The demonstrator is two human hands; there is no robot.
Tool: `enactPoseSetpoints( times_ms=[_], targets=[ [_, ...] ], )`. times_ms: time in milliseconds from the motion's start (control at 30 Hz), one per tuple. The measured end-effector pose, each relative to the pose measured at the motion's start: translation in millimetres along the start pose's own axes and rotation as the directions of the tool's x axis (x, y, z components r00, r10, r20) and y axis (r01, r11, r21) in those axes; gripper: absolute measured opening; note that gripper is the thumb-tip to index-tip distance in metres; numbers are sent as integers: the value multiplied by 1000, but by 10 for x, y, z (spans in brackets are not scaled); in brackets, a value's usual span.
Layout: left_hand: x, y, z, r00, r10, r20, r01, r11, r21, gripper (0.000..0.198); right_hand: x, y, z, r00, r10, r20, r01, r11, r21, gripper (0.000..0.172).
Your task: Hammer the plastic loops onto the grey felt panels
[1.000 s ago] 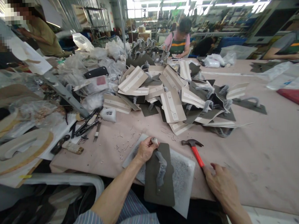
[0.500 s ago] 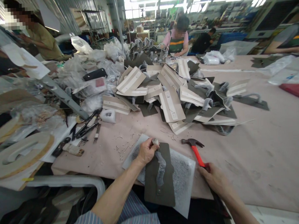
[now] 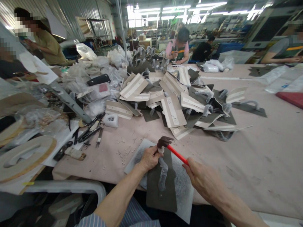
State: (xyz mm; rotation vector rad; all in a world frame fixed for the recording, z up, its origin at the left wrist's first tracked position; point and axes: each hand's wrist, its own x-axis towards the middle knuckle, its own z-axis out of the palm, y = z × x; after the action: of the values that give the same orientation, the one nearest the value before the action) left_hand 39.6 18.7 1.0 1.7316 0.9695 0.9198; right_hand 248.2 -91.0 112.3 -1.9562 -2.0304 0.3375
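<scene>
My right hand (image 3: 203,178) is wrapped round the red handle of a claw hammer (image 3: 177,154), whose dark head is at the top of a short punch (image 3: 161,151). Closed round that pale, upright punch is my left hand (image 3: 148,158); the hammer head partly covers it. Under them lies a dark grey-green panel (image 3: 155,197) with a plastic-wrapped carry handle (image 3: 163,175) along its middle. The punch stands near the far end of this handle. A pale speckled slab (image 3: 183,192) supports the panel and overhangs the table's near edge.
Beyond my hands is a heap of similar panels (image 3: 172,111), with pliers and other tools (image 3: 92,129) to its left. A grey post (image 3: 70,102) slants over the left side. A bin (image 3: 94,188) stands lower left. Several people work farther off.
The hammer has swung left and up from beside the slab to the top of the punch, with my right hand following. My left hand keeps its hold on the punch.
</scene>
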Motion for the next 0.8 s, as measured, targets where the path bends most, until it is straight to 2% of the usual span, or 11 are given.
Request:
enactPoseSetpoints(
  times_ms=[67, 133, 167, 267, 300, 333, 400, 467, 500, 633, 800],
  targets=[
    [3, -5, 4, 1000, 3, 6, -3, 1000, 6, 10, 39, -13, -196, 1000, -16, 14, 17, 997, -76, 30],
    [12, -7, 5, 1000, 4, 26, -4, 1000, -19, 12, 77, -100, -464, 987, 6, -163, -19, 997, -76, 34],
    [16, -7, 4, 999, 2, 33, -1, 999, -32, 13, 89, -163, -580, 954, 43, -298, -59, 997, -44, 36],
    [23, 0, -3, 999, -5, 37, 7, 999, -43, 14, 70, -308, -651, 760, 190, -621, -179, 981, 80, 35],
    [20, 5, -5, 999, -5, 34, 6, 999, -39, 14, 45, -306, -564, 758, 183, -627, -172, 982, 79, 34],
    [15, 9, -8, 999, 0, 36, 1, 1000, -27, 14, 14, -271, -434, 810, 141, -569, -138, 989, 49, 33],
    [1, 15, -11, 999, 19, 44, -19, 1000, 13, 14, -52, -117, -134, 963, 7, -269, -17, 999, -32, 29],
    [-13, 14, -11, 998, 35, 53, -37, 998, 46, 13, -103, 77, 88, 999, -33, 24, 35, 996, -86, 25],
    [-17, 10, -11, 998, 36, 57, -39, 998, 52, 13, -118, 156, 138, 996, -11, 85, 20, 994, -108, 24],
    [-15, -13, -5, 998, 14, 58, -16, 999, 31, 13, -129, 169, -8, 996, 55, -74, -59, 997, -52, 31],
    [-6, -7, 5, 998, 19, 59, -21, 999, 34, 12, -132, -126, -153, 924, 46, -381, -20, 997, 74, 35]
  ],
)
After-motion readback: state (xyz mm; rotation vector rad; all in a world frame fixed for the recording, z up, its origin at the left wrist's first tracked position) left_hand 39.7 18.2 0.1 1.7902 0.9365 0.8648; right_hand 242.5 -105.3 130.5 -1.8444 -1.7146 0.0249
